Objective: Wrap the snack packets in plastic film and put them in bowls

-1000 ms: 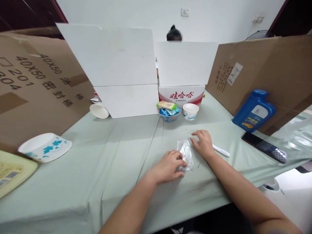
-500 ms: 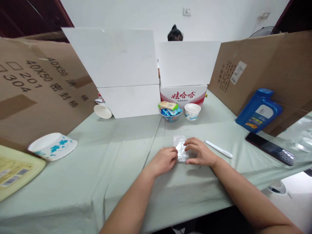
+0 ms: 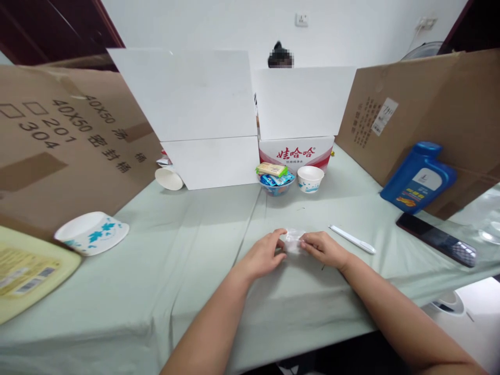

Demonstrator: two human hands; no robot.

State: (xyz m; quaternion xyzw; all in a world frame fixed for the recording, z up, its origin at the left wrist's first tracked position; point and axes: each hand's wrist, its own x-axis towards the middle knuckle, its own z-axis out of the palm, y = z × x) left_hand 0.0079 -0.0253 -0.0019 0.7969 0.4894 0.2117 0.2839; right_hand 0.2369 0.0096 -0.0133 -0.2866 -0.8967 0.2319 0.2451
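Note:
A small clear plastic wrapper (image 3: 292, 240) lies folded on the pale green tablecloth (image 3: 187, 245) near the front middle. My left hand (image 3: 262, 256) pinches its left side with curled fingers. From the other side my right hand (image 3: 323, 248) pinches its right edge, fingers closed. Both hands rest on the cloth with the wrapper bunched between them.
A white pen (image 3: 352, 239) lies just right of my right hand. Behind are a bowl of snack packets (image 3: 275, 180), a paper cup (image 3: 310, 178), a tipped cup (image 3: 169, 178), white and cardboard boxes. A blue bottle (image 3: 417, 177), black phone (image 3: 436, 239), patterned bowl (image 3: 91, 232). A person sits behind the boxes.
The wrapper was spread flat a second ago with my right hand beside it. Both hands have since closed in on it and folded it smaller.

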